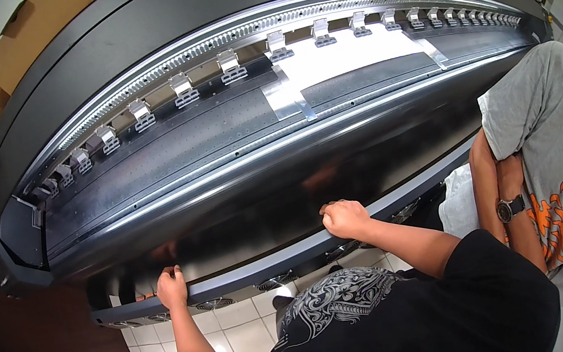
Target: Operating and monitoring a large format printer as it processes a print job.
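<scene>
A wide-format printer [232,3] spans the view in front of me. My left hand [172,288] is closed over the grey front bar [260,271], towards its left end. Further right, my right hand [345,217] is curled closed at the same bar, its knuckles up; its fingertips are partly hidden. Behind the bar slopes a glossy black front plate [256,198]. On the print bed lies a white sheet [344,57], with silver tape strips [280,100] at its left edge and another tape strip [432,52] at its right.
Several pinch rollers [232,67] line the bed below a metal rail [161,66]. Small fans [277,280] sit under the front bar. At my right stands a person in a grey shirt [560,124], arms held together. Cardboard boxes [32,42] rest at the back left.
</scene>
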The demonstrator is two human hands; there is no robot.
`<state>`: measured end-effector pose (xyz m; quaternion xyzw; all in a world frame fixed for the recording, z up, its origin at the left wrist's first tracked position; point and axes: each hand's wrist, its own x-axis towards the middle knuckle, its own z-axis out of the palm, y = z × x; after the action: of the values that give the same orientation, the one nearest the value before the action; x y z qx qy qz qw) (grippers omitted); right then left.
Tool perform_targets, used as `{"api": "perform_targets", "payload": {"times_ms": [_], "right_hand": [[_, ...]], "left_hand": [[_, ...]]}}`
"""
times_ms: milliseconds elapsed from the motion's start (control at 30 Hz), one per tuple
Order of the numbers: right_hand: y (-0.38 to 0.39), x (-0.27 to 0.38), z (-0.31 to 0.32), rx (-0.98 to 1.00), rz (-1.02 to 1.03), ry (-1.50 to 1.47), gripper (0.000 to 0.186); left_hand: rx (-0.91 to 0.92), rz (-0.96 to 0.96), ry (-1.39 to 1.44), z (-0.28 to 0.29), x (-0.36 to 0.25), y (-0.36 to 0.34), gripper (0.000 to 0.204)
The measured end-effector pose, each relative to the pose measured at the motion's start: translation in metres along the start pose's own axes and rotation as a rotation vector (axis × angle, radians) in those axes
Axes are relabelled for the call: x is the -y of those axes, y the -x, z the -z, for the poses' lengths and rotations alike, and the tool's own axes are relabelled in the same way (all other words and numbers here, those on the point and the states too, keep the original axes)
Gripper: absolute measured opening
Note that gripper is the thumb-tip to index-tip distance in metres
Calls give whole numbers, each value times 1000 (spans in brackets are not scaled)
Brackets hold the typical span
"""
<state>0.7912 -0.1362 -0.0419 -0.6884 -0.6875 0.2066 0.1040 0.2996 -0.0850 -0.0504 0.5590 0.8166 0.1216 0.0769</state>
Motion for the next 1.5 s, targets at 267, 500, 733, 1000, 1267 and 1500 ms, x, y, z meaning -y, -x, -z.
{"api": "perform_targets", "payload": {"times_ms": [267, 500, 733, 1000, 1267, 1500], "right_hand": [[0, -4, 2, -23, -11, -39, 32], [-7, -7, 1, 43, -78, -46, 35], [-9, -15, -10, -9, -87, -34, 38], [-6, -9, -7, -9, -170, -17, 40], [-6, -6, -15, -122, -211, -18, 38], [6, -10, -31, -425, -220, -39, 27]], "left_hand": [[-30, 11, -7, -10, -1, 0, 35], [-99, -49, 47, -16, 2, 3, 29], [-98, -81, 66, -20, 7, 6, 28], [-145, -256, 186, -16, 11, 17, 22], [-175, -365, 228, -18, 21, 20, 29], [-123, -292, 189, -13, 7, 20, 32]]}}
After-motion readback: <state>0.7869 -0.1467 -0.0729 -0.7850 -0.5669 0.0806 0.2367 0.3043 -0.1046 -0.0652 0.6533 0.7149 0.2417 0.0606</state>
